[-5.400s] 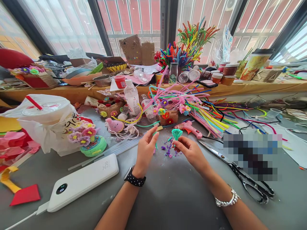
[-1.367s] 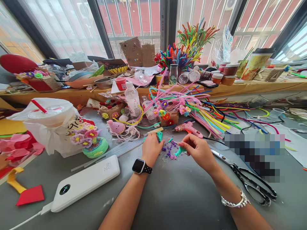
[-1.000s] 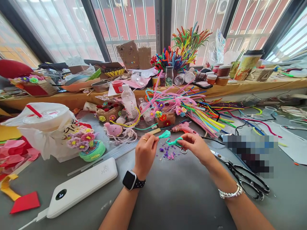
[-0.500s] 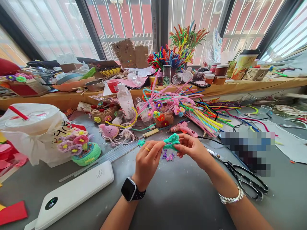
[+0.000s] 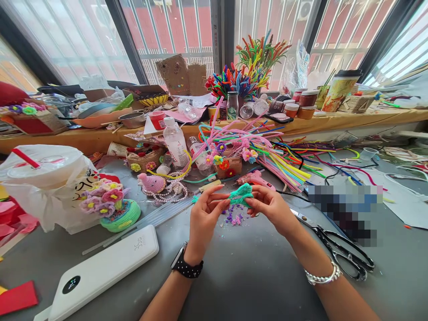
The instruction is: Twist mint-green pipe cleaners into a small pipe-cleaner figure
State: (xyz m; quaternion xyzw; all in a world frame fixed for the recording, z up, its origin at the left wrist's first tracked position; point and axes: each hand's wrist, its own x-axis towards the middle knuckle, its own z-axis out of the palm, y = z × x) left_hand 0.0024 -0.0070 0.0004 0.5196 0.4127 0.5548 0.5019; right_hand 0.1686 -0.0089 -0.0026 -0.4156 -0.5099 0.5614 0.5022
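Note:
A turquoise bundle of looped pipe cleaner (image 5: 241, 194) is held up over the grey table between my two hands. My left hand (image 5: 203, 223) pinches its left end between thumb and fingers. On the other side, my right hand (image 5: 274, 210) grips the right end with thumb and fingertips. Small purple and pink fuzzy bits (image 5: 236, 219) lie on the table just below. A small turquoise piece (image 5: 195, 199) peeks out beside my left fingers, mostly hidden. Behind my right hand rests a pink glue gun (image 5: 257, 179).
Long black-handled scissors (image 5: 329, 243) lie right of my right forearm, near a blurred-out phone (image 5: 344, 214). A white power bank (image 5: 107, 274) sits at left, with a fuzzy flower pot (image 5: 122, 214) behind it. Loose coloured pipe cleaners (image 5: 284, 167) spread across the back.
My left hand has rolled over, so its thumb now shows and the watch face has turned away. The turquoise bundle has tilted slightly between both hands.

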